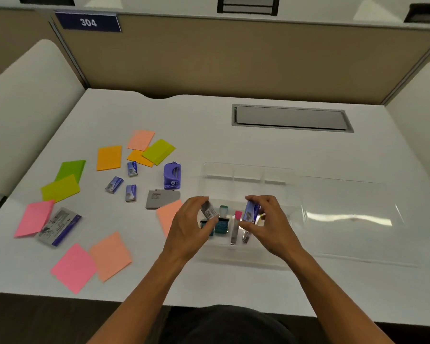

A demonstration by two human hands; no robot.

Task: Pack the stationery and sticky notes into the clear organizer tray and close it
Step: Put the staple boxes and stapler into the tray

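Two small staple boxes are in hand over the clear organizer tray (248, 170): left hand (191, 227) pinches one with its barcode side up (209, 211), right hand (271, 219) pinches a blue one (251, 211). Both hands hover above the tray's near compartments, fingers curled round the boxes. Tray sits centre-right on the white desk (209, 125), its clear lid (358, 219) lying open flat to the right.

Already in the tray: teal binder clips (221, 225) and silver clips (233, 232), one with a pink tab (238, 214).

Risks, as I judge them:
- Tray walls and dividers are nearly invisible, so a box could land on a divider and tip, or drop outside the near wall.
- Dropping boxes on top of the clips could pile that compartment too high and stop the lid closing.
- Both hands are close together; releasing at once could knock the boxes into each other.
- Peach sticky note (168, 216) lies just beside the tray's left edge under the left wrist; the forearm could drag it.

Much left out on the desk: three more staple boxes (130, 192), purple hole punch (172, 176), grey card (160, 198), a larger staple pack (60, 225), and scattered sticky notes (109, 158). Notes look wide for the small cells; they may need the back compartments, so filling those first could cause a repack.
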